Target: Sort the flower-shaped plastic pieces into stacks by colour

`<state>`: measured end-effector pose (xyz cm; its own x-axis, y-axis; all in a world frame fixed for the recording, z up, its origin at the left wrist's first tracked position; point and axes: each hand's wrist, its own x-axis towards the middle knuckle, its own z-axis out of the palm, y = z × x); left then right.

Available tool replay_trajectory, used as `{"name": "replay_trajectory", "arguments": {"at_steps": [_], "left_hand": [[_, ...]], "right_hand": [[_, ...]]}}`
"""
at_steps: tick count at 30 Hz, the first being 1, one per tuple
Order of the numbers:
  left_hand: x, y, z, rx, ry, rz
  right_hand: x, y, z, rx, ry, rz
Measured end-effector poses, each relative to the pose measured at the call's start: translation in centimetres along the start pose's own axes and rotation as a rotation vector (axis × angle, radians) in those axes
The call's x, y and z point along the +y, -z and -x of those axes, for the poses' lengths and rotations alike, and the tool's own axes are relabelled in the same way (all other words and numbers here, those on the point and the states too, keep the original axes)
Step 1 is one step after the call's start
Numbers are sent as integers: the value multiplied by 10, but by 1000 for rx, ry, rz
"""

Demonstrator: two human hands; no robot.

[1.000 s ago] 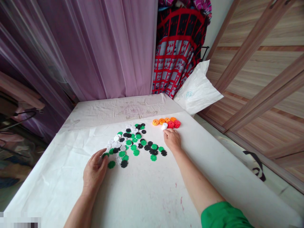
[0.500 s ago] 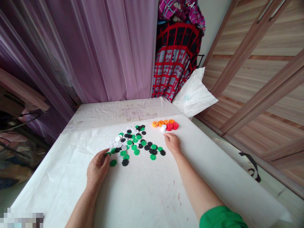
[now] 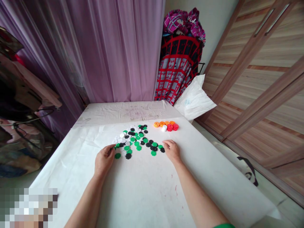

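Observation:
A loose heap of flat, notched plastic discs in white point(image 3: 116, 139), green point(image 3: 139, 148) and black point(image 3: 128, 156) lies across the table. My left hand point(image 3: 104, 160) rests at the heap's left edge, fingers loosely bent and thumb apart, its fingertips by a green disc point(image 3: 117, 155). On the other side, my right hand point(image 3: 172, 150) is beside a black disc point(image 3: 162, 150), its fingers half bent and apart, with nothing visible in them. Beyond that hand stand short stacks of orange discs point(image 3: 161, 124) and red discs point(image 3: 169, 127), with one white stack point(image 3: 164, 128) in front.
A white sheet covers the table point(image 3: 140, 190). A white plastic bag point(image 3: 193, 98) hangs at the far right corner. Purple curtains point(image 3: 118, 50) are behind, a wooden wardrobe point(image 3: 261, 79) is on the right, and hanging clothes point(image 3: 26, 76) are on the left.
My right hand has drawn back from the white stack toward the right end of the heap. My left hand stays at the heap's left edge. The whole view has shifted slightly.

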<state>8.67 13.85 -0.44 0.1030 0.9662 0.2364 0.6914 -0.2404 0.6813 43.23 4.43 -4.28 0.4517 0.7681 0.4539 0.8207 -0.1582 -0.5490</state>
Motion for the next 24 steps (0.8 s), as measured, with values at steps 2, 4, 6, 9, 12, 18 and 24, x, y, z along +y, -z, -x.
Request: {"name": "replay_trajectory", "arguments": {"at_steps": [2,4,6,9,12,18,24], "left_hand": [[0,0,1,0,-1,-9],[0,1,1,-2,-6,-20],[0,2,2,-5,-21,-24],[1,2,3,-7,-31,-29],[1,3,3,-13,-33,-30],[0,3,3,-3,-46,-36],[-6,1,0,7,-77,-39]], "right_hand": [[-2,0,3,0,11,-8],[-4,0,5,1,13,-13],[-5,0,4,4,5,-12],[-4,0,3,4,-17,-4],[-4,0,-2,18,-44,9],[-12,-2,-31,-95,-196,152],[-14,-18,-64,-198,-210,171]]}}
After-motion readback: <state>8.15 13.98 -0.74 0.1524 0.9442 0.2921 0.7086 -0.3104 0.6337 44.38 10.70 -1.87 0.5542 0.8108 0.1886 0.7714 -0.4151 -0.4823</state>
